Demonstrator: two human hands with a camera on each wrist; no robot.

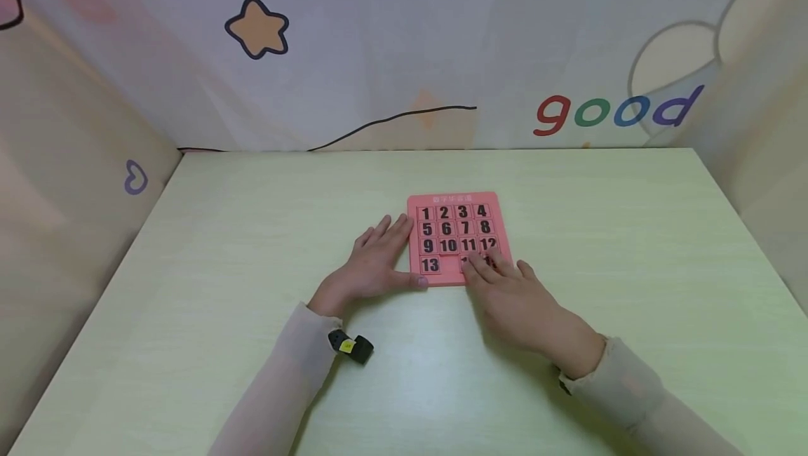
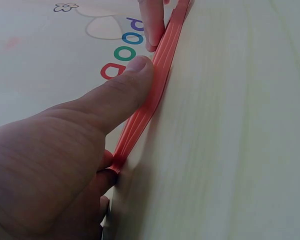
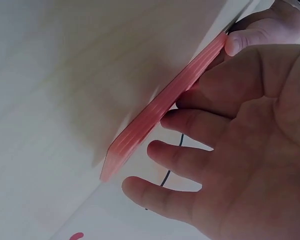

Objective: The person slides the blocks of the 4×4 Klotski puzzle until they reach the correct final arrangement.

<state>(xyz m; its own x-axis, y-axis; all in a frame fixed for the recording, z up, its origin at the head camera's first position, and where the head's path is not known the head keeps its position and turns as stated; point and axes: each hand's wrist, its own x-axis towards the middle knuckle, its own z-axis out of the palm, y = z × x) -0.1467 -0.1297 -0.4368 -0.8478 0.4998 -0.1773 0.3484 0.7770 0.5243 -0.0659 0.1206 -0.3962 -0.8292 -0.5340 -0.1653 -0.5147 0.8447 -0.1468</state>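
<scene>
A pink number slide puzzle (image 1: 451, 279) lies flat on the table. Its top three rows read 1 to 12 in order. In the bottom row, 13 stands at the left with a vacant slot beside it; fingers partly cover the tiles further right. The left hand (image 1: 372, 266) rests its straight fingers along the puzzle's left edge, its thumb at the near left corner. In the left wrist view that thumb (image 2: 125, 90) touches the pink side wall. Fairly straight fingers of the right hand (image 1: 514, 302) touch the lower right tiles, palm downward.
The pale wooden table (image 1: 221, 287) extends around both arms. Behind it stands a printed backdrop (image 1: 391, 42) with a star and the word "good", and side panels flank the table. A small black device (image 1: 353, 347) sits at the left cuff.
</scene>
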